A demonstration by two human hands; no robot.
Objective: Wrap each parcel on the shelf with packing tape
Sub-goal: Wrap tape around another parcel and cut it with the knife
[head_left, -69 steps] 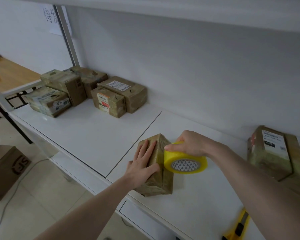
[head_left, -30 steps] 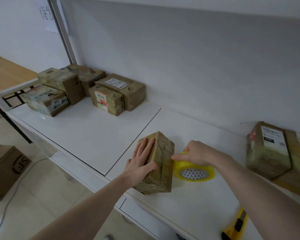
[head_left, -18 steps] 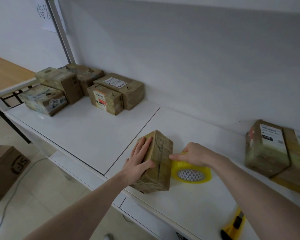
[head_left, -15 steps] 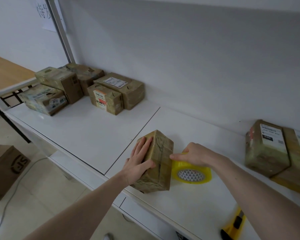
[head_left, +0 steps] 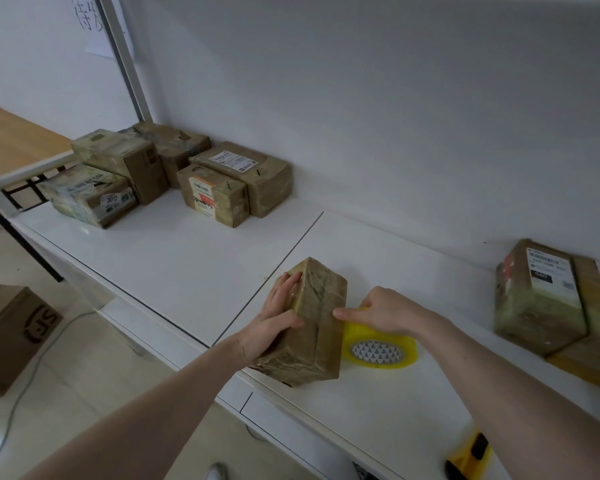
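The left hand's fingers lie straight and flat against the left face of the parcel, thumb across its top edge; the left hand presses rather than grips. The right hand curls over a yellow tape roll, gripping its rim, with the thumb tip touching the parcel's right top edge. Both forearms reach in from the lower edge, palms turned down. The parcel stands on the white shelf near its front edge, the roll lying flat just beside it on the right. A group of five taped parcels sits well apart at the back left. Two more parcels rest at the far right. A yellow box cutter lies near the front edge, under the right forearm.
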